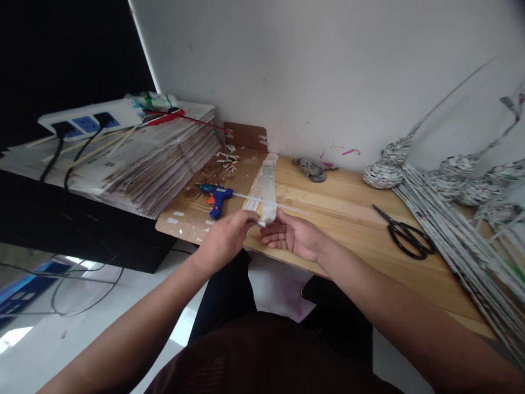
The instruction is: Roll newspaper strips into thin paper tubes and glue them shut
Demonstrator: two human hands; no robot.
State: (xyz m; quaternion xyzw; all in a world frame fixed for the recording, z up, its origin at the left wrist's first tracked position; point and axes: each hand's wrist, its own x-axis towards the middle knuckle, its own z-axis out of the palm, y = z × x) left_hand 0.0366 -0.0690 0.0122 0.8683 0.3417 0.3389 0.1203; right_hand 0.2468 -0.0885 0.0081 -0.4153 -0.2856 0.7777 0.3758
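A long strip of newspaper [269, 183] runs from the table's front edge back toward the wall. Its near end is curled up between my hands. My left hand [229, 232] pinches that end between thumb and fingers. At its other side my right hand [294, 235] holds the strip near the thumb, the other fingers curled loosely below. Another printed paper strip [253, 201] lies beneath and to the left. Close to my left hand rests a blue hot glue gun [219, 201], a white glue stick reaching out of it under the newspaper strip.
Newspapers [164, 158] are stacked at the left, topped by a power strip [88, 121]. Black scissors [406, 235] lie right, beside rolled paper sticks [451, 235] and woven paper gourd shapes [385, 167]. A grey rag [311, 169] sits near the wall. Paper scraps [225, 160] litter the brown board [188, 219].
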